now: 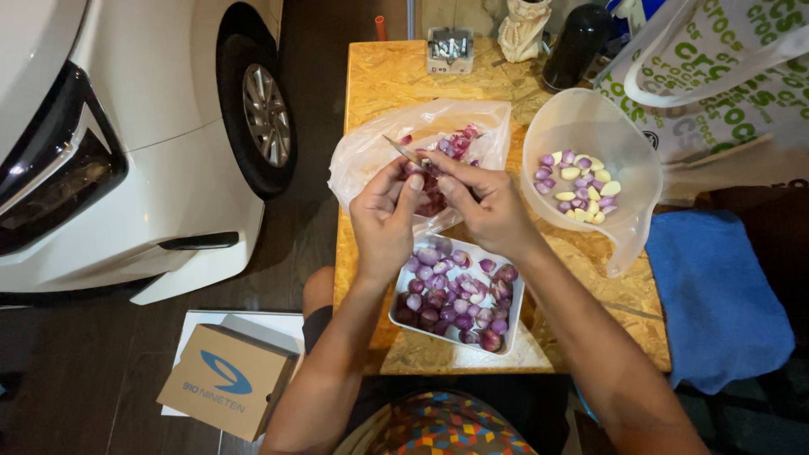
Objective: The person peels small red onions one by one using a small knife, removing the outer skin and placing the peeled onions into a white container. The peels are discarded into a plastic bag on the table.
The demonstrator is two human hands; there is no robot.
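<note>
Outdoors or in a garage, beside a white car point(126, 126): chipboard table point(396, 76) crowded with peeling work. Above its middle, both hands meeting over a crumpled plastic bag point(371, 152) of skins and unpeeled bulbs.

Left hand point(383, 223): grip closed, thumb and fingertips pinched on a small purple shallot point(425, 173), held up off the table just over the bag.

Right hand point(489, 211): grip curled tight, fingertips on the same shallot. Thin knife point(403, 150) pokes out up and to the left between the hands; handle hidden, seemingly inside this hand.

Just below the hands, white tray point(516, 312) heaped with purple shallots. To the right, translucent bowl point(624, 143) with a smaller lot of peeled pieces, purple and pale. Blue cloth point(716, 286) beyond the table's right edge, cardboard box point(227, 379) down on the floor.

Looks like mid-peel: skin coming off one bulb, blade close to the thumb. Calls next for a shallow, controlled stroke, edge kept off the fingertips, bulb kept pinched firmly.
</note>
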